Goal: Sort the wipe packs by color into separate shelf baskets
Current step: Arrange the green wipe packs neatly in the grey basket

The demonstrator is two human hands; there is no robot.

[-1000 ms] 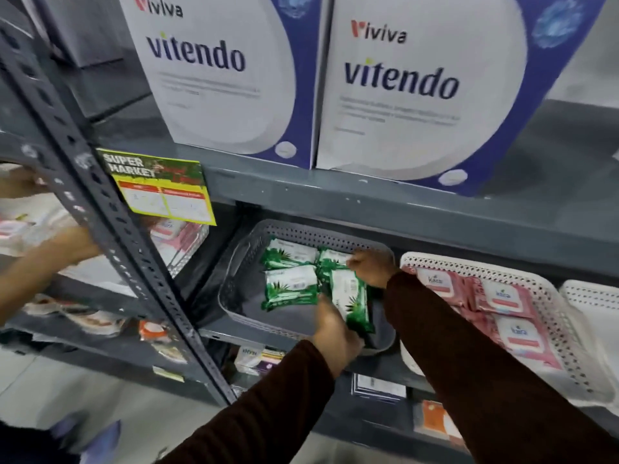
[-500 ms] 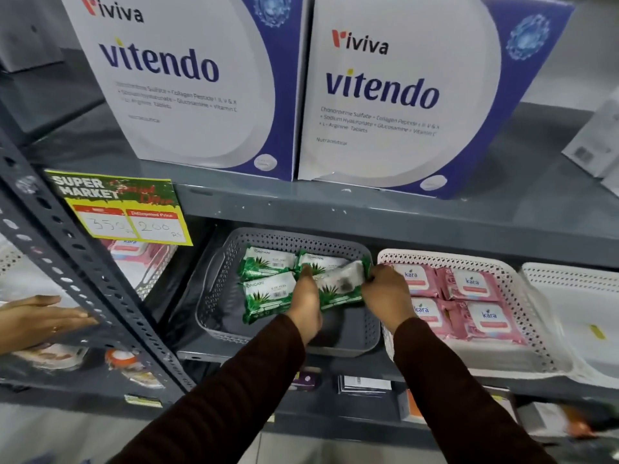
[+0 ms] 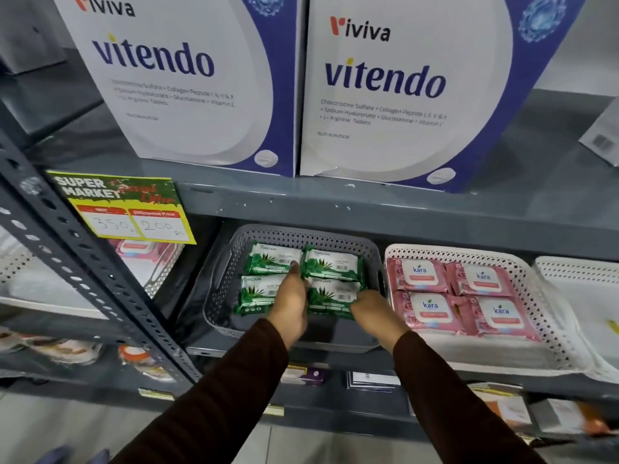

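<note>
A grey basket [image 3: 216,296] on the middle shelf holds several green wipe packs in two rows. Both hands are on the front-right green wipe pack [image 3: 333,296], which lies nearly flat in the basket. My left hand [image 3: 291,304] grips its left edge, one finger stretched up between the back packs. My right hand [image 3: 375,311] grips its right edge. Next to it on the right, a white basket [image 3: 536,289] holds several pink wipe packs [image 3: 422,277] laid flat.
Two large Vitendo boxes [image 3: 402,85] stand on the shelf above, over a low shelf lip. A yellow price tag [image 3: 124,209] hangs at the left beside a slanted grey upright [image 3: 67,249]. Another white basket [image 3: 576,274] sits far right; one with a pink pack [image 3: 137,259] sits left.
The green pack I held up with both hands has come down into the front-right spot of the grey basket. The other person's hand at the left has gone from view.
</note>
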